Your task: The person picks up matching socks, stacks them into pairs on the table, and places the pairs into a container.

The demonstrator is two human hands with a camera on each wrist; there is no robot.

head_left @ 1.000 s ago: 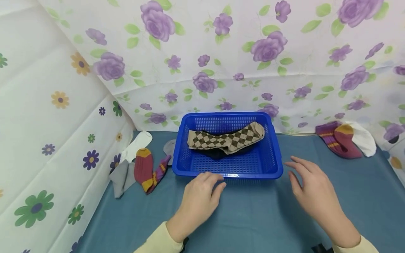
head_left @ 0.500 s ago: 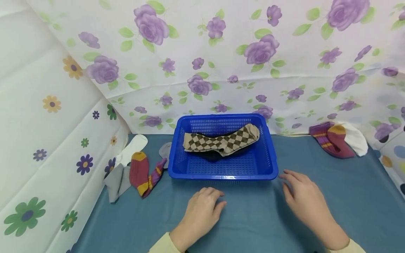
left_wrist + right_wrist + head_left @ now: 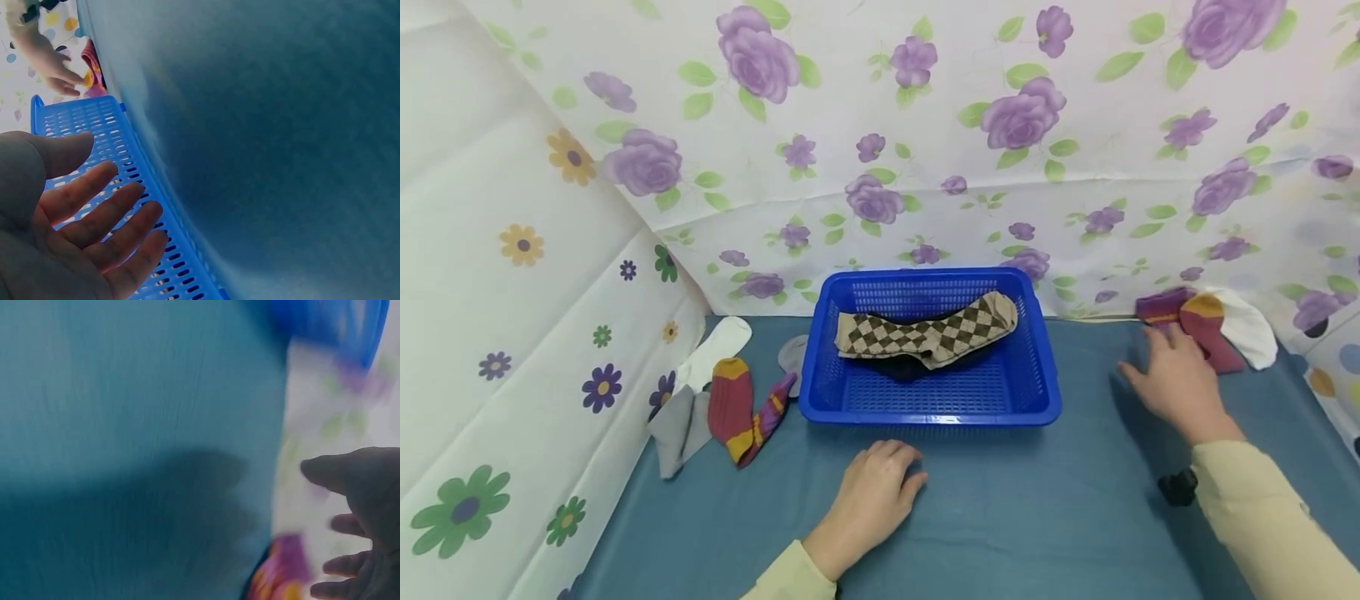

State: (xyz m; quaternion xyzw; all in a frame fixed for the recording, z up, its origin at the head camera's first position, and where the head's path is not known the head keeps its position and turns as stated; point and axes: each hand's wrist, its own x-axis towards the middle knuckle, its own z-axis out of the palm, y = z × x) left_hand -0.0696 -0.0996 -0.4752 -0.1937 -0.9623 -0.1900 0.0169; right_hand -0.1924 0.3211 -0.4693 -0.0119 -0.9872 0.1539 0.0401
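My left hand (image 3: 872,497) hovers over the table just in front of the blue basket (image 3: 928,417), its fingers loosely bent with nothing in them; the left wrist view shows its palm and spread fingers. Far to the right, my right hand (image 3: 1183,383) reaches over the near side of a maroon, purple and yellow sock (image 3: 1204,315). Its thumb stands apart from its fingers, and whether they touch the sock cannot be told. A white sock (image 3: 1247,325) lies beside that one. Inside the basket, a beige and brown argyle sock (image 3: 925,337) rests on something black (image 3: 910,368).
Left of the basket lie a white sock (image 3: 718,348), a grey sock (image 3: 677,425) and a maroon and yellow sock (image 3: 730,400) with a purple striped part. Another grey piece (image 3: 793,354) is partly hidden behind the basket. Floral cloth walls (image 3: 925,217) border the blue tabletop (image 3: 985,517).
My right hand has moved from beside the basket's right front corner, rightward and away from me to the socks there. The left hand has drawn back slightly from the basket's front rim.
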